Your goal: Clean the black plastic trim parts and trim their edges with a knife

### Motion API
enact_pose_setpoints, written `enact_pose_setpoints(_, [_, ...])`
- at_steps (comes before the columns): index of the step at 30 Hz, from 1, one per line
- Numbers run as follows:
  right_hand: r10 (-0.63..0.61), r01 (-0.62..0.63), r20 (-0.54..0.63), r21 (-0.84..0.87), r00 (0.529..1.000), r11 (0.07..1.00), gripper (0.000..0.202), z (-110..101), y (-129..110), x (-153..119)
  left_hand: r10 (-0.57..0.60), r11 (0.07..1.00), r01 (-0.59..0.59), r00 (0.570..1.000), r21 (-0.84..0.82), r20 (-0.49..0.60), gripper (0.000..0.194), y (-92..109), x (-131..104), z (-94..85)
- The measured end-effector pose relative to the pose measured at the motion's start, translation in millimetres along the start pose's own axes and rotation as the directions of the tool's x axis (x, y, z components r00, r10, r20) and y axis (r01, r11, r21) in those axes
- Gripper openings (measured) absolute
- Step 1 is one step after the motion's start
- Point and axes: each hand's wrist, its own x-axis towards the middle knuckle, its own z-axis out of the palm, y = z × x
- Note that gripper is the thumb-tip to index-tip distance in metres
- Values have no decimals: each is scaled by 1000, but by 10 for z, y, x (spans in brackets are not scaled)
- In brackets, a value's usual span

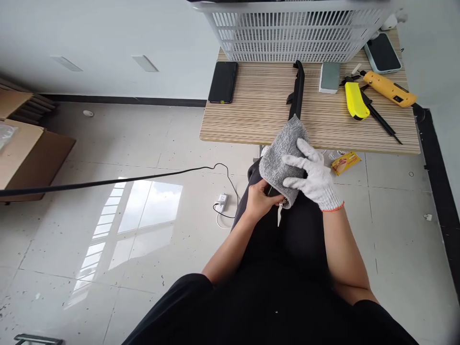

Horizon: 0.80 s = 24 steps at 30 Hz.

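Note:
A long black plastic part (pixel 296 91) extends from the tabletop over its front edge and goes under a grey cloth (pixel 282 153). My bare left hand (pixel 260 201) is closed around a black piece at the cloth's lower edge; it appears to be the same part, though the cloth covers the middle. A small whitish strip (pixel 279 215) hangs beside those fingers. My right hand (pixel 311 175), in a white knit glove, lies on top of the cloth with its fingers spread. Both hands are above my lap, just in front of the table.
On the wood-grain table (pixel 247 120) are a white basket (pixel 287 38), a black phone (pixel 223 82), a grey-topped block (pixel 329 76), a yellow-handled tool (pixel 390 88), a yellow piece (pixel 356 100) and another phone (pixel 383 52). A cable (pixel 161 175) crosses the floor to a power strip (pixel 222 202).

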Motion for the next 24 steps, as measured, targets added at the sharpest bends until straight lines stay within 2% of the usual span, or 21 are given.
enact_pose_setpoints(3, [-113, 113, 52, 0, 992, 994, 46, 73, -77, -48, 168, 986, -165, 980, 34, -108, 25, 1, 24, -37])
enact_pose_setpoints(5, [-199, 202, 106, -20, 974, 979, 40, 129, -97, -53, 213, 977, -207, 966, 52, -147, 28, 14, 41, -48])
enact_pose_setpoints(7, [-263, 265, 61, -16, 963, 964, 35, 171, -38, -15, 147, 989, -145, 983, 32, -109, 27, 40, 43, -33])
enact_pose_setpoints(8, [-276, 276, -14, -4, 961, 961, 33, 186, 8, 15, 103, 995, -102, 992, 14, -77, 27, 56, 39, -16])
enact_pose_setpoints(10, [-234, 241, -177, 20, 956, 970, 35, 203, 73, 64, 16, 999, -16, 1000, -37, -10, 28, 86, 24, 20])
enact_pose_setpoints(12, [-199, 207, -216, 15, 956, 978, 37, 215, 39, 67, -8, 998, 8, 1000, -65, 7, 27, 101, 17, 40])
enact_pose_setpoints(14, [-244, 244, -127, -20, 961, 970, 38, 221, -85, 23, 71, 996, -74, 995, -55, -65, 24, 93, 22, 35])
enact_pose_setpoints(16, [-293, 291, -27, -58, 956, 955, 42, 212, -213, -16, 186, 982, -190, 969, -10, -162, 24, 69, 30, 18])
enact_pose_setpoints(17, [-296, 297, 15, -75, 955, 952, 45, 199, -251, -14, 209, 977, -211, 962, 4, -177, 24, 59, 32, 10])
enact_pose_setpoints(18, [-281, 283, 39, -93, 959, 955, 47, 180, -265, 9, 192, 981, -194, 969, 3, -155, 22, 53, 29, 7])
enact_pose_setpoints(20, [-220, 226, 58, -126, 974, 966, 52, 132, -238, 106, 77, 996, -79, 995, -28, -56, 20, 64, 17, 15])
enact_pose_setpoints(22, [-136, 142, 46, -161, 990, 977, 55, 90, -209, 226, -29, 997, 30, 999, -65, 19, 20, 94, 2, 33])
enact_pose_setpoints(24, [-64, 70, 39, -199, 997, 977, 59, 77, -258, 289, -58, 996, 59, 998, -68, 18, 23, 116, -6, 42])
